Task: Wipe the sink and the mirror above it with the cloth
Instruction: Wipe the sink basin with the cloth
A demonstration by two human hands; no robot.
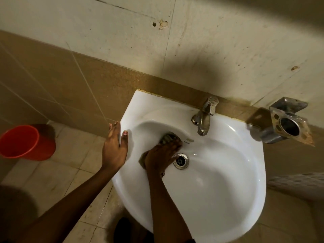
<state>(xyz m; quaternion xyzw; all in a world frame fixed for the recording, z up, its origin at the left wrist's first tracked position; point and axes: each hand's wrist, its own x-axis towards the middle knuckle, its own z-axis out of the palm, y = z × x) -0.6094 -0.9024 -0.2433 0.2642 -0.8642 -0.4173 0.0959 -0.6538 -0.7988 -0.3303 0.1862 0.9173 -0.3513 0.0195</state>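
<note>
The white sink hung from a wall tiled tan below and pale above, and everything else sat around it. Inside the bowl, the right hand pressed flat on a dark cloth, fingers spread over it and reaching toward the back wall of the bowl; part of the cloth showed beyond the fingertips and a darker edge showed beside the wrist. The hand and cloth lay just left of the metal drain, touching or nearly touching its rim. The left hand braced on the sink's left rim, fingers together along the outer edge and the thumb apart from them, lying on top of the rim; it gripped nothing but the rim itself. A worn metal tap stood on the back ledge of the sink, its spout pointing down into the bowl behind the drain. To the right of the sink, fixed to the wall near the back corner, was a tarnished metal holder with a round opening. Well to the left of the sink, on the tiled floor, stood a red bucket. The mirror was out of view.
</note>
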